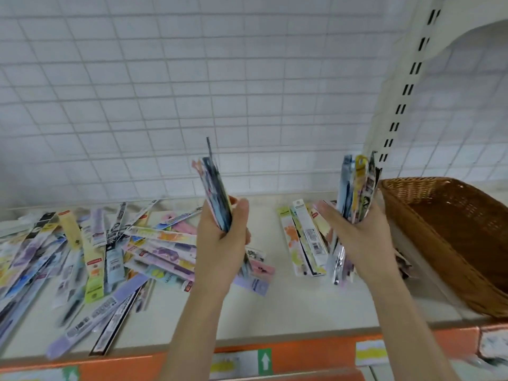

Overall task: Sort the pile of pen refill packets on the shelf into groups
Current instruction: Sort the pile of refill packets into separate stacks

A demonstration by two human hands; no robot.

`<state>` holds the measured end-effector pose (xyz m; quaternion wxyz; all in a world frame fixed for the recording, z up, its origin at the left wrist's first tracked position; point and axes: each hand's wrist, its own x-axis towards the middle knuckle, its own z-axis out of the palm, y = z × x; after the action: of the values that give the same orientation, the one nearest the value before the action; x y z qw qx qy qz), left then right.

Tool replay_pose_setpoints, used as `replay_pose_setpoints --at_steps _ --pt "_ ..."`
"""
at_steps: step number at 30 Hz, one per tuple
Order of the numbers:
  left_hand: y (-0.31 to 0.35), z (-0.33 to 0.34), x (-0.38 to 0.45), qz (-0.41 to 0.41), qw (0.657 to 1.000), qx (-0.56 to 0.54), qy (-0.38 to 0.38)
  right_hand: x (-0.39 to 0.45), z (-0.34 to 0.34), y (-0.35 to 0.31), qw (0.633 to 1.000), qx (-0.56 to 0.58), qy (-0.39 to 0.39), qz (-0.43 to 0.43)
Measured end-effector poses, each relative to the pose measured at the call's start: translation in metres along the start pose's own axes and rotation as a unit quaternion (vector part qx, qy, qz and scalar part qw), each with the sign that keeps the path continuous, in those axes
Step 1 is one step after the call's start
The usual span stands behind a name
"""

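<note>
Gripping upright bundles in both left hand (222,229) and right hand (354,232), loose pile (96,251) sprawled leftward on shelf (275,306), nearest the left.

Landmark: shelf (288,306). Loose pile of refill packets (104,257) lies on shelf, left part, spreading from back edge toward front edge. Small group of packets (305,237) lies on shelf right of centre, apart from pile. Wicker basket (450,237) sits on shelf at far right, tilted. Left hand (222,237) holds a bundle (215,193) upright above shelf centre. Right hand (354,235) holds a second bundle (357,188) upright between small group and basket. Grid panel (192,92) stands behind shelf.
</note>
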<state>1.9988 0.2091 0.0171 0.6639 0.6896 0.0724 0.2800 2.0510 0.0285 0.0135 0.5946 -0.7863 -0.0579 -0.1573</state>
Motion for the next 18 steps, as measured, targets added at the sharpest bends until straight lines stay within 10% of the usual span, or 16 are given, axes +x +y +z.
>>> replay_pose_setpoints --at_steps 18 --pt "-0.043 0.025 -0.037 -0.04 0.995 0.071 -0.064 -0.042 0.013 0.035 0.996 -0.083 -0.038 0.011"
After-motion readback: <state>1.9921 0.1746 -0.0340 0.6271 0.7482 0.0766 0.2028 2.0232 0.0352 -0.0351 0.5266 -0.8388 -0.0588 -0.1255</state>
